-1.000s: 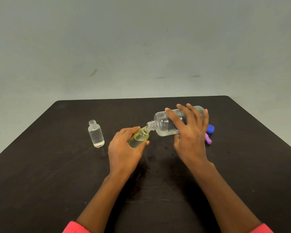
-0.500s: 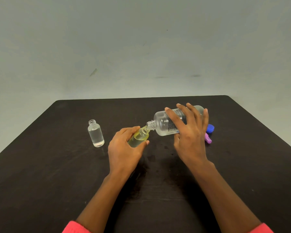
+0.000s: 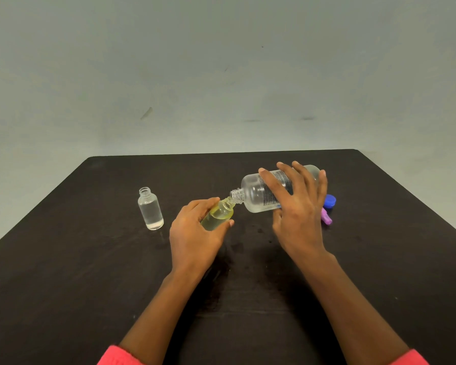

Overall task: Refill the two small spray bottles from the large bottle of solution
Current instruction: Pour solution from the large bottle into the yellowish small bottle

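Observation:
My right hand grips the large clear bottle, tipped nearly flat with its open neck pointing left. My left hand holds a small yellowish bottle, tilted so its mouth meets the large bottle's neck. A second small clear bottle stands upright and uncapped on the table to the left, with clear liquid inside.
A blue cap and a purple spray top lie on the dark table just behind my right hand. A pale wall rises beyond the table's far edge.

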Demonstrator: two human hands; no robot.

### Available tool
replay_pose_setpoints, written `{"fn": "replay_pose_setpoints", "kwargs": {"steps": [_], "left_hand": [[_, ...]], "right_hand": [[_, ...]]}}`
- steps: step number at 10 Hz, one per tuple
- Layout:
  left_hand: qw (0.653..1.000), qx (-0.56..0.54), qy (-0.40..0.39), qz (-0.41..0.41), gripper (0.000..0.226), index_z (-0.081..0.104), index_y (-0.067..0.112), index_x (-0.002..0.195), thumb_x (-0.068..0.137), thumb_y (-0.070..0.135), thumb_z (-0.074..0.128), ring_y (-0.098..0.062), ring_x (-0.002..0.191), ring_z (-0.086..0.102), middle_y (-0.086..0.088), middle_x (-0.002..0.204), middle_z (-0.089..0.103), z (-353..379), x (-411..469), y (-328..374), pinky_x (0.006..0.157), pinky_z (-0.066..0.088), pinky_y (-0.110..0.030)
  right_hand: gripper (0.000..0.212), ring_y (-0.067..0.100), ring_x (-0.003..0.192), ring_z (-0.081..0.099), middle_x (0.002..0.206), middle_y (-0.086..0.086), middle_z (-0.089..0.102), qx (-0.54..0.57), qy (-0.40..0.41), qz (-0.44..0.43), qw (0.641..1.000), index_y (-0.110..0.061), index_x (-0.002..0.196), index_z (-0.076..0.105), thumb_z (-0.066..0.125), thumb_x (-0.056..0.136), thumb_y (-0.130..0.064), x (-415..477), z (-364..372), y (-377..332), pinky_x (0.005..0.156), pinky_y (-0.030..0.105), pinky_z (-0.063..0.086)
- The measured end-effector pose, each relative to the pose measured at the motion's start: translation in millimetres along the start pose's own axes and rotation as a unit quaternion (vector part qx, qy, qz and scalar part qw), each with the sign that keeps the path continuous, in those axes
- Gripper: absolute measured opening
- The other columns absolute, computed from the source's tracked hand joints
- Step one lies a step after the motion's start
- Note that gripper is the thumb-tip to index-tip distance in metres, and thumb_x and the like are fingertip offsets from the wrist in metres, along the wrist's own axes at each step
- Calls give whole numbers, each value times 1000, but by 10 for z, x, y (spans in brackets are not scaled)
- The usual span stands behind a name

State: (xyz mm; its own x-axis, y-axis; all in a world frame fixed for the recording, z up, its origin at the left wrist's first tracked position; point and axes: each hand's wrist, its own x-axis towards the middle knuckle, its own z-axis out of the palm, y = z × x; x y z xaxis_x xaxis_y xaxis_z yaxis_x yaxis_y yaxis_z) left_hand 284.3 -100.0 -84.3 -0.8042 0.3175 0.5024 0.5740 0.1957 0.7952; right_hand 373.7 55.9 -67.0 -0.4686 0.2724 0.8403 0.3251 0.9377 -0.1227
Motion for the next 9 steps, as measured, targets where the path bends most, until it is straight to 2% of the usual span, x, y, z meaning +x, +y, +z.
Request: {"fn": "replay_pose_setpoints", "kwargs": {"steps": [9], "left_hand": [[1000, -1, 1, 1, 45, 70, 26, 105, 63, 19, 86, -7, 98, 63, 14, 101, 67, -4, 0, 12, 90, 52, -38]], "right_hand": [[86, 30, 131, 39, 132, 9, 53, -5, 0, -1, 1000, -27, 131, 50, 68, 59, 16, -7, 5, 3, 115, 55, 8]]}}
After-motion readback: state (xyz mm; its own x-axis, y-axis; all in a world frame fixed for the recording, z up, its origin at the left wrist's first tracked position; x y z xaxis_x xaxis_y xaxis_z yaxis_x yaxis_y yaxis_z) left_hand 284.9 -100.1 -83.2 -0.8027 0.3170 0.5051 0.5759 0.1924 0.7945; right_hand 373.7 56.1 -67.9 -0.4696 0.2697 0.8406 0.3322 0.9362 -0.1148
